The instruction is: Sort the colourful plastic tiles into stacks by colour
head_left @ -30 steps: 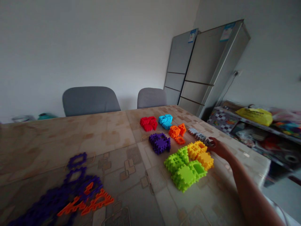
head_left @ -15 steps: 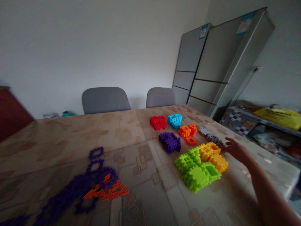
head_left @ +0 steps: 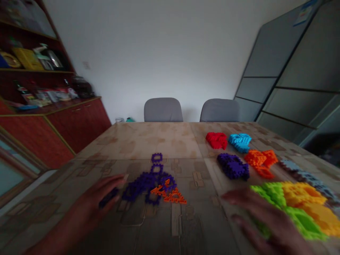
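My left hand (head_left: 91,198) is closed round a dark purple interlocking block (head_left: 108,198) at the left of the table. Just right of it lies a flat assembly of purple interlocking blocks (head_left: 145,181), some of them open square frames. Orange toothed pieces (head_left: 175,196), triangular in outline, lie on its right part. My right hand (head_left: 271,216), smeared by motion, hovers in front of the lime green blocks (head_left: 273,193) and partly hides them. Its thumb and fingers are apart, and nothing shows between them.
On the right of the table are heaps of purple (head_left: 233,166), red (head_left: 216,140), light blue (head_left: 239,141), orange (head_left: 260,159) and yellow blocks (head_left: 320,212), plus a grey row (head_left: 308,177). Two grey chairs (head_left: 163,109) stand behind the table (head_left: 170,141). A red-brown cabinet (head_left: 79,124) is at left.
The view has swung left. My right hand has left the grey blocks and is now over the green ones. My left hand has come into view with a purple block in it.
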